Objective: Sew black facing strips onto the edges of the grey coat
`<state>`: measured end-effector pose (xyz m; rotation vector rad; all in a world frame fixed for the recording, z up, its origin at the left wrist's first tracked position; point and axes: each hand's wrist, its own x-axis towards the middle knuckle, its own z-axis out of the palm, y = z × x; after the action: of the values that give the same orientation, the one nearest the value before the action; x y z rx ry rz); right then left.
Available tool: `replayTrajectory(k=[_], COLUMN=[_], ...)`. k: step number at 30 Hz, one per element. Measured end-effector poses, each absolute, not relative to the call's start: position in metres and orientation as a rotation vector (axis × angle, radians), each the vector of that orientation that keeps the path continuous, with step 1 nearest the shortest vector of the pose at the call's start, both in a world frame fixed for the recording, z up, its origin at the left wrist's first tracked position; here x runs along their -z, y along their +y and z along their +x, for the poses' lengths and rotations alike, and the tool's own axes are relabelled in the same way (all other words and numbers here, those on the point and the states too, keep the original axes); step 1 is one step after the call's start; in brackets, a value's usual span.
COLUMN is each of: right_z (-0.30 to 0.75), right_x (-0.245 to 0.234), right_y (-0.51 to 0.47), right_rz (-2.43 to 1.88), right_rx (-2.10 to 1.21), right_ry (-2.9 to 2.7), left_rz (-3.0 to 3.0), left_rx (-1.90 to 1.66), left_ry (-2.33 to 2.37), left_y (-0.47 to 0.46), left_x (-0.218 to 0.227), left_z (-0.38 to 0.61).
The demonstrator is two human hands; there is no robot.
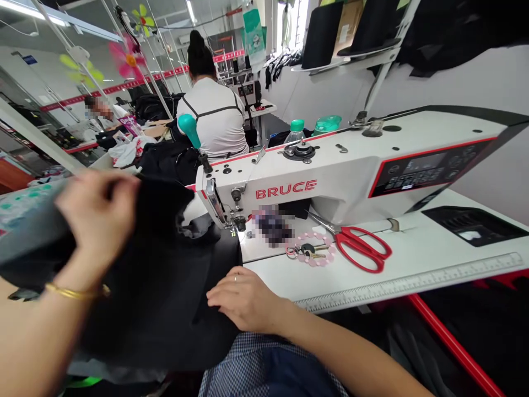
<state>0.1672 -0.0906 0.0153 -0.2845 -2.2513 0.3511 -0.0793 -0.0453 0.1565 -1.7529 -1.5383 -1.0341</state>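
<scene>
A large piece of black fabric (165, 298) spreads over the left of the sewing table and hangs off its front edge. My left hand (101, 212), slightly blurred, is raised with its fingers closed on the upper left part of the cloth. Close to my body, my right hand (243, 298) has its fingers together on the fabric's right edge. The white sewing machine (285, 187) stands just beyond. Beside its needle and presser foot (234, 229) lies the cloth's upper right edge; whether the foot presses on it I cannot tell.
Red-handled scissors (363, 248), keys on a pink beaded ring (312, 251) and a blurred-out item (273, 226) lie right of the needle. A clear ruler (413, 281) runs along the front edge. Ahead, a person in a white top (219, 116) sits facing away.
</scene>
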Motion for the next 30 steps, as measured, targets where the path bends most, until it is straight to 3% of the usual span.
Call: replayTrajectory(k=[3,7,16,24,30], right_z=[0.158,0.152,0.141,0.158,0.156], right_x=[-0.021,-0.026,-0.035,-0.031,-0.016], right_y=[-0.082,-0.068,-0.059,-0.079,-0.069], right_rz=[-0.300,-0.352,-0.355,-0.433,-0.469], right_rx=[-0.364,-0.410,-0.495,-0.509,-0.847], right_ry=[-2.266,-2.241,-2.169,-2.146,-2.090], left_rz=[-2.261,-2.367,-1.778,-2.600,-2.733], left_rx=[0.770,0.893,1.169,1.238,1.372], left_ry=[-1.365,-1.371,-1.458,-1.685,-1.854], left_y=[-0.077,-0.104,-0.093,-0.127,-0.107], left_x=[-0.082,-0.035,-0.051,-0.069,-0.042], left_z=[-0.030,-0.013,-0.029,-0.006,-0.017])
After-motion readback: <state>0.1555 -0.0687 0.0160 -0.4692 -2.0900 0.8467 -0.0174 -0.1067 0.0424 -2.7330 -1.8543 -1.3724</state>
